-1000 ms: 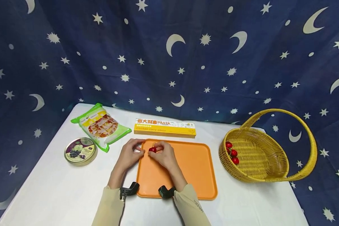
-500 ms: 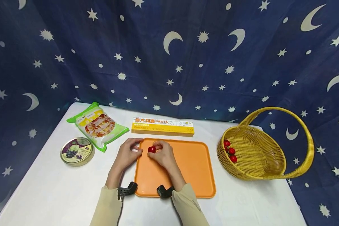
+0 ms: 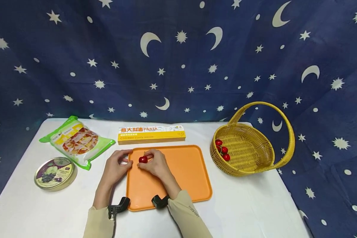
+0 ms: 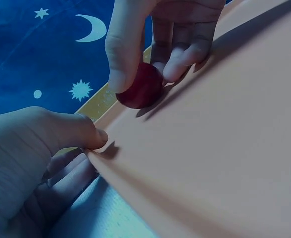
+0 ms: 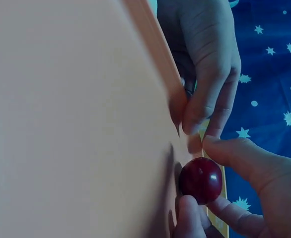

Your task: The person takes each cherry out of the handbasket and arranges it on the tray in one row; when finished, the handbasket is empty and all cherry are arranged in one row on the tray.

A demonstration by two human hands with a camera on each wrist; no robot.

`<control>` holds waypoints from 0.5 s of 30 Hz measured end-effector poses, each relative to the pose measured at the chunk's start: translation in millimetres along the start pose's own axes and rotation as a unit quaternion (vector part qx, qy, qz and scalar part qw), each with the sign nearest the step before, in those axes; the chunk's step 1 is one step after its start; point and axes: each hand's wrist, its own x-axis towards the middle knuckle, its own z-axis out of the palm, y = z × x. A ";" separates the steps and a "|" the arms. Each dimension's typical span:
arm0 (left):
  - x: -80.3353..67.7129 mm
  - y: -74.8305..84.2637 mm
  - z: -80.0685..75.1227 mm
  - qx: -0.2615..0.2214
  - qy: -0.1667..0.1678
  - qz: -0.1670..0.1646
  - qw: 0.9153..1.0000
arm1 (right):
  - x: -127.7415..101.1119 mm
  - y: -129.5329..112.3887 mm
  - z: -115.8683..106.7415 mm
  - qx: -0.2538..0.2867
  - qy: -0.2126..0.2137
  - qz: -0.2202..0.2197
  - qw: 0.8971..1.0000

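Note:
An orange tray (image 3: 181, 178) lies on the white table in front of me. At its far left corner my right hand (image 3: 145, 159) pinches a small red cherry (image 3: 143, 159) between thumb and fingers, just above the tray floor. The cherry (image 4: 140, 87) shows under those fingertips in the left wrist view, and the same cherry (image 5: 201, 180) is dark and shiny in the right wrist view. My left hand (image 3: 122, 162) holds the tray's left rim (image 4: 98, 148), thumb on top and fingers curled beside the edge. The two hands are a few centimetres apart.
A yellow wicker basket (image 3: 253, 165) with a hoop handle stands right of the tray and holds three red cherries (image 3: 223, 149). A yellow pasta box (image 3: 151, 134) lies behind the tray. A snack bag (image 3: 77, 141) and a round tin (image 3: 54, 169) lie to the left.
The head view has swung, so everything sits farther left in the frame. Both hands keep their places: the right on the cherry, the left on the tray rim.

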 end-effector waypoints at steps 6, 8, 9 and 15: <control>-0.3 -0.9 1.3 0.006 0.012 0.001 1.000 | -1.0 -1.2 -7.7 -0.027 0.001 0.021 0.999; -1.6 -1.0 2.7 0.009 0.010 -0.005 1.000 | -2.6 0.1 -10.5 -0.031 -0.003 0.030 0.999; -2.3 -0.9 3.2 0.010 0.005 -0.010 1.000 | -3.6 0.7 -12.1 -0.030 -0.007 0.035 0.999; -1.4 2.8 1.9 0.028 0.000 -0.022 0.999 | -5.1 -6.7 -49.9 -0.062 0.014 0.035 0.997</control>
